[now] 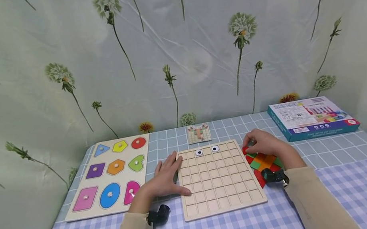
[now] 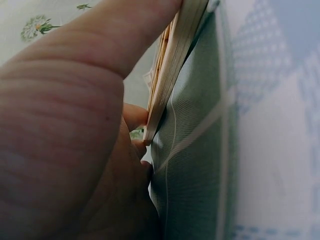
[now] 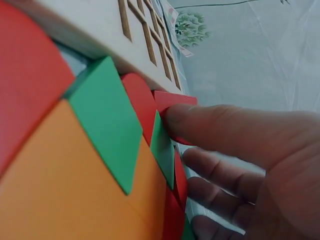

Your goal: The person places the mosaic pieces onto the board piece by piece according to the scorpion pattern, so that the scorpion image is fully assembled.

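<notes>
Flowered cloth [image 1: 211,85] hangs behind the wooden board [image 1: 221,181], where only two eye pieces [image 1: 198,152] are set, along its far edge. Fingers spread, the left hand [image 1: 165,178] rests on the board's left side; right of the board, the right hand [image 1: 265,143] pinches a red piece [image 3: 175,99] among unplaced coloured pieces [image 1: 266,162].

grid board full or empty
Nearly empty: the grid board has two eye pieces in its top row, and the other visible squares are bare.
</notes>
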Available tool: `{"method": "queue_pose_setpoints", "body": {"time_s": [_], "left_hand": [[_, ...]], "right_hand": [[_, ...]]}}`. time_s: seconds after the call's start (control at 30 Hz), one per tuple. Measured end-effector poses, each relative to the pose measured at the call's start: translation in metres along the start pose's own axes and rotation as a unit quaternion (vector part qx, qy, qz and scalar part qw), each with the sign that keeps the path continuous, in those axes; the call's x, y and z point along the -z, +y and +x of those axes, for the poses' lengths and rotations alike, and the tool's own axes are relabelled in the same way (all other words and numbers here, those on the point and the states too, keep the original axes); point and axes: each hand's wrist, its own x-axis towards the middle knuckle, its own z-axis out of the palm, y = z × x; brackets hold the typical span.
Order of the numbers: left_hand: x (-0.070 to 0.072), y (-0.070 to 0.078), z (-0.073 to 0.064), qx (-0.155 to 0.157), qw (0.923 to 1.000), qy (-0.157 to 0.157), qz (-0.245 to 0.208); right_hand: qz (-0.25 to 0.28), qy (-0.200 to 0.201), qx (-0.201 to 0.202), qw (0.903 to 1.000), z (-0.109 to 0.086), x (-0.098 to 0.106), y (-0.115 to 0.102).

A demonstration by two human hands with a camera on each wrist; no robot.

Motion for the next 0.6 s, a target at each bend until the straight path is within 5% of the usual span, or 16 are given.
{"method": "queue_pose_setpoints", "body": {"time_s": [0.6], "left_hand": [[0.0018,0.0016,-0.0002,0.001,1.0,-0.004,0.0]], "right_hand": [[0.016,0.021,0.025,0.9994,0.0037,-0.0024,-0.0057]]}}
